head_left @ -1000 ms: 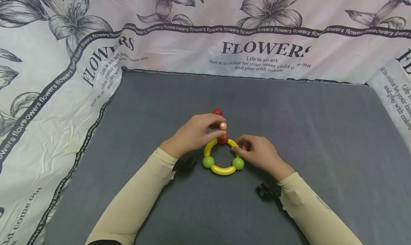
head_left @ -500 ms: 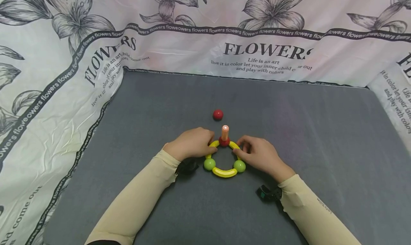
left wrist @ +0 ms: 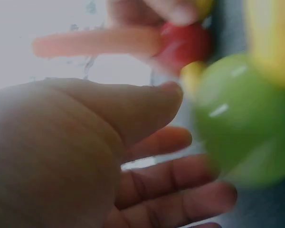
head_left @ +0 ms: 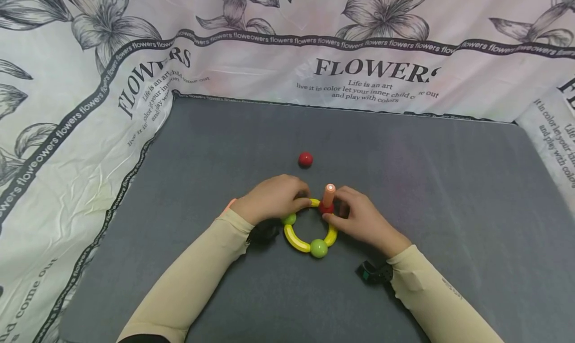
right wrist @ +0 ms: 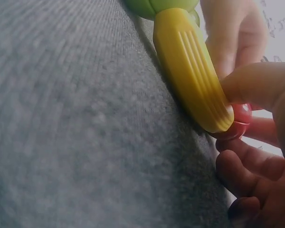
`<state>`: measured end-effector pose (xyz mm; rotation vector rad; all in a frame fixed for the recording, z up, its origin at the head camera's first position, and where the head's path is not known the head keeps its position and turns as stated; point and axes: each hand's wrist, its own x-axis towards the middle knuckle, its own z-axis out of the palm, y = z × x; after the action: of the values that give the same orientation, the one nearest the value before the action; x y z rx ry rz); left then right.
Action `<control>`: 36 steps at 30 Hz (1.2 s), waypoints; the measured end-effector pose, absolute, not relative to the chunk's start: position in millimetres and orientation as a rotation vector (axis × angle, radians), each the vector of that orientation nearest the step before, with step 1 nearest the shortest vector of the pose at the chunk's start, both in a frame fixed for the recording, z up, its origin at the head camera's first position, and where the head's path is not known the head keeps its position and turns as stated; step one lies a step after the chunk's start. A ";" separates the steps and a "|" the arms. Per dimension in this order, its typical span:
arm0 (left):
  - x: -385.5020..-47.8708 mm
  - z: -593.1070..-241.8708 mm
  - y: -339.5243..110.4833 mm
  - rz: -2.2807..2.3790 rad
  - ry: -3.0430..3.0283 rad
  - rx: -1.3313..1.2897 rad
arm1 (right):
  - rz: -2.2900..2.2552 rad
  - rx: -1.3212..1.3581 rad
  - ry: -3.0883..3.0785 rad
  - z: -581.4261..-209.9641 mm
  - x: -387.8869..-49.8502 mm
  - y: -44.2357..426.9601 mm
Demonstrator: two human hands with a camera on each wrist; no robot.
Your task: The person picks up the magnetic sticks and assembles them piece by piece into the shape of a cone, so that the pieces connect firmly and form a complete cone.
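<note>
A ring of yellow curved pieces (head_left: 295,239) and green balls (head_left: 319,248) lies between the hands, with a red ball (head_left: 326,207) joined in at its far right. From that ball an orange peg (head_left: 329,195) stands up. My right hand (head_left: 364,215) pinches the red ball, thumb inside the ring and fingers outside; the right wrist view shows its thumb against the yellow piece's (right wrist: 192,71) end. My left hand (head_left: 274,198) holds the far yellow piece (head_left: 315,202) by the upper-left green ball (head_left: 289,218); its fingertips are partly hidden behind that ball (left wrist: 247,118) in the left wrist view.
A loose red ball (head_left: 306,159) sits beyond the ring on the dark grey tabletop (head_left: 427,183). White flower-printed cloth (head_left: 251,73) borders the far and left sides. Both wrists carry black devices.
The left hand has left the orange peg and come down to the ring. The ring has turned clockwise, carrying peg and red ball right; the right hand has shifted from a yellow piece to that ball.
</note>
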<state>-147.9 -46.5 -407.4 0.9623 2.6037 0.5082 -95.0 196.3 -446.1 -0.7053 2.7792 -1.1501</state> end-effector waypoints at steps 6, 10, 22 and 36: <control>-154.4 -381.1 -74.9 0.443 2.663 0.716 | -1.194 -0.672 2.804 -447.5 -95.0 198.6; -156.9 -367.8 -98.5 0.385 2.679 0.510 | -1.220 -0.597 2.824 -447.7 -95.3 198.2; -160.8 -364.7 -123.2 0.275 2.567 0.289 | -1.226 -0.497 2.813 -447.7 -97.3 199.3; -164.9 -373.3 -115.1 0.312 2.528 0.394 | -1.210 -0.491 2.808 -447.8 -97.4 199.0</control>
<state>-164.9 -115.1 -373.3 0.3941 2.5280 0.3124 -97.4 199.0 -447.8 -0.4913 2.8081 -1.2096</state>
